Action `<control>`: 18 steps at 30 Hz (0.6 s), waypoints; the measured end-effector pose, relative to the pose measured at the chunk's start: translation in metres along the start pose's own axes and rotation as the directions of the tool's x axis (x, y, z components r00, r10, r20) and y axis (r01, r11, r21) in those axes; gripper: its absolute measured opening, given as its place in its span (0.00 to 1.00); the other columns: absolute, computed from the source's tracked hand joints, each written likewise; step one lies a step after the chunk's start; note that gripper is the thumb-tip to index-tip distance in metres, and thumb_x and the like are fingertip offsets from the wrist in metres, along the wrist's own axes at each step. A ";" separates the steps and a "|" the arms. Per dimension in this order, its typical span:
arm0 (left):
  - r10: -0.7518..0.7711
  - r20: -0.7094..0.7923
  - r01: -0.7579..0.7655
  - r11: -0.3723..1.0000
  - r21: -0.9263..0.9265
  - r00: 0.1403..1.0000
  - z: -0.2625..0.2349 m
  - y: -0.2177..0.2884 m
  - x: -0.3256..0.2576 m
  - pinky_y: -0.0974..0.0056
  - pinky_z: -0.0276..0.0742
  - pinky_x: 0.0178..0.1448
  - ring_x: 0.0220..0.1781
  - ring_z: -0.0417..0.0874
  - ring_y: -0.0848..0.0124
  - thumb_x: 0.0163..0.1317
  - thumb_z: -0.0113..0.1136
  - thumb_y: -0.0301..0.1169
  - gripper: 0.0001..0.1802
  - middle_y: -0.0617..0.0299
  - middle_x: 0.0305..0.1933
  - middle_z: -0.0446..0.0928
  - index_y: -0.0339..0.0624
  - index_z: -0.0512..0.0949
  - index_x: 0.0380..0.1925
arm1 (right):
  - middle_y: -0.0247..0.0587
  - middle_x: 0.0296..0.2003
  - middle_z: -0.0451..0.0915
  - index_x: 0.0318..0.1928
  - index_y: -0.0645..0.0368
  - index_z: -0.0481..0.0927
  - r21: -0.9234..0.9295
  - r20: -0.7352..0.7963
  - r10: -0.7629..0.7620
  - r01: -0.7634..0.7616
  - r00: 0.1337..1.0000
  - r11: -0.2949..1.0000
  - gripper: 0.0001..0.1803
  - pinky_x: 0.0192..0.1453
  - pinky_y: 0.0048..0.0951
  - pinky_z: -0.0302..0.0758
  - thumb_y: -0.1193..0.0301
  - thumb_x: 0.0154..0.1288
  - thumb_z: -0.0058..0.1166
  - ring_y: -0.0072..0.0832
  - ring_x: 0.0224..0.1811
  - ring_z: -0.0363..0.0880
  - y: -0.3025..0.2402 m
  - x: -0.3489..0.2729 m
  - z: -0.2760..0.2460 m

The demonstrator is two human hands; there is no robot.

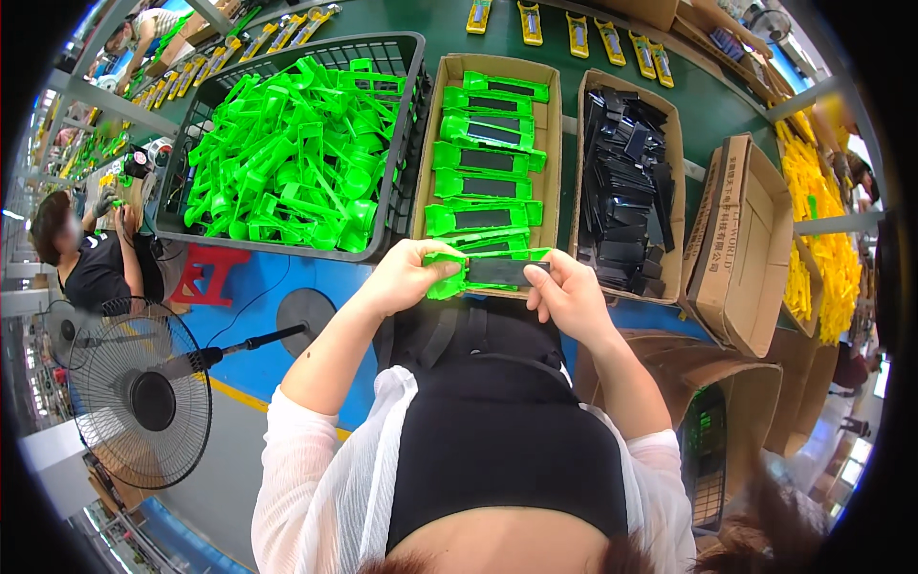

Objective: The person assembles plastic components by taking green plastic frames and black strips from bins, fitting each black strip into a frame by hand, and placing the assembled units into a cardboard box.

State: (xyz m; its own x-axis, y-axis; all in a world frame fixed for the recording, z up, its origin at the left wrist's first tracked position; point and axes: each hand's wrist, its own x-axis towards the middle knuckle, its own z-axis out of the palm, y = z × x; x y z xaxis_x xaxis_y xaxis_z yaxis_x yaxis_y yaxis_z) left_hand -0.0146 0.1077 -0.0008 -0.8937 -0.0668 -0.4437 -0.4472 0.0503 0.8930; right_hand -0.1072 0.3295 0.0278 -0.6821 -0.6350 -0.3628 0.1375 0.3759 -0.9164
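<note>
My left hand [406,277] grips the rounded end of a green plastic part [446,285], close in front of my waist. A flat, dark rectangular panel [495,273] lies along that part. At the panel's right end my right hand [572,298] is closed, with the thumb on the panel and the fingers beneath, partly hidden. Just beyond both hands stands a shallow cardboard box [551,182]. In it, several green parts with dark panels are laid crosswise in a column. Whether the held panel is fully seated in its frame I cannot tell.
Left of the box, a black crate [413,124] is heaped with loose green parts. A box of dark panels [626,182] stands to the right, beside a tilted cardboard box [732,258]. Yellow parts [822,230] lie far right. A fan [148,397] stands at left.
</note>
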 end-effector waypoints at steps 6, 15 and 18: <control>-0.014 0.005 0.014 0.999 -0.047 1.000 0.004 0.002 0.002 0.72 0.75 0.32 0.27 0.77 0.77 0.59 0.55 0.23 0.06 0.62 0.28 0.78 0.34 0.78 0.36 | 0.37 0.16 0.76 0.31 0.65 0.70 -0.107 -0.032 0.081 -0.084 0.996 0.991 0.11 0.18 0.22 0.66 0.68 0.64 0.48 0.17 0.13 0.70 -0.002 0.005 0.005; 0.021 -0.015 -0.022 0.993 -0.112 1.000 0.006 -0.006 0.011 0.73 0.72 0.39 0.33 0.75 0.81 0.56 0.57 0.21 0.08 0.66 0.31 0.78 0.36 0.80 0.36 | 0.48 0.17 0.74 0.33 0.63 0.64 -0.865 -0.230 -0.269 -0.069 0.935 0.498 0.27 0.22 0.38 0.71 0.52 0.51 0.59 0.44 0.20 0.77 0.009 0.023 0.007; 0.078 0.012 -0.075 0.981 -0.177 0.997 0.001 -0.009 0.013 0.74 0.71 0.40 0.34 0.74 0.82 0.56 0.57 0.22 0.08 0.68 0.32 0.78 0.37 0.80 0.36 | 0.47 0.16 0.74 0.33 0.62 0.67 -0.818 -0.267 -0.488 0.072 0.831 0.571 0.26 0.23 0.34 0.71 0.53 0.49 0.63 0.38 0.18 0.76 0.022 0.027 -0.004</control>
State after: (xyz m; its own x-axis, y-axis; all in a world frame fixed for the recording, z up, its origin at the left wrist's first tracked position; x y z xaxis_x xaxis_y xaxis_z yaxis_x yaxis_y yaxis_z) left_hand -0.0222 0.1078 -0.0149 -0.9263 -0.0512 -0.3733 -0.3652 -0.1222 0.9229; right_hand -0.1257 0.3233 -0.0015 -0.8258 -0.5307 0.1907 -0.5581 0.7206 -0.4114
